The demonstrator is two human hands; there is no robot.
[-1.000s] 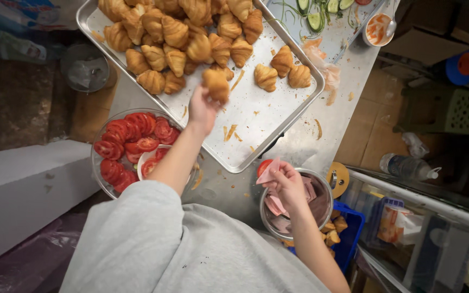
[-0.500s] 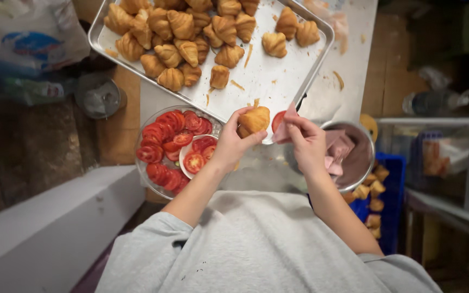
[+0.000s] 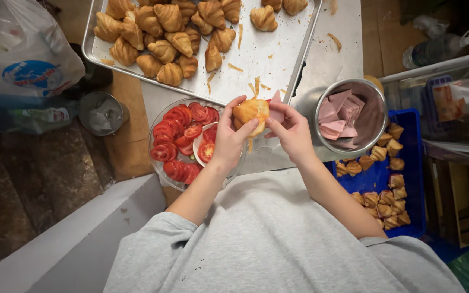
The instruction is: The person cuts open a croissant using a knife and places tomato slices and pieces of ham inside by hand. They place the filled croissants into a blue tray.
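- At the far left, a white plastic bag (image 3: 25, 65) ran past the frame's edge, and what it held could not be made out.
- Beside it, a small round metal container (image 3: 103, 113) sat low in shadow, its contents unclear.
- A metal baking tray (image 3: 278, 54) lay across the top of the steel surface (image 3: 337, 49); its far end was cut off by the frame. Croissants (image 3: 164, 38) crowded its left half, while the right half was mostly bare metal with scattered crumbs.
- A glass bowl of tomato slices (image 3: 177, 141) stood just below the tray, partly hidden by the left wrist.
- The left hand (image 3: 229, 138) gripped a golden, flaky croissant (image 3: 251, 111), fingers curled closed around its left side, held above the surface between bowl and pot.
- The right hand (image 3: 291, 133) pinched a pink slice of ham (image 3: 276, 103) against the croissant, thumb and fingers closed on it; most of the slice was hidden.
- A round metal pot of ham slices (image 3: 348, 114) stood just right of the hands, near the surface's edge.
- Below it, a blue crate (image 3: 375, 173) of small pastries sat off the surface, partly covered by the right forearm.
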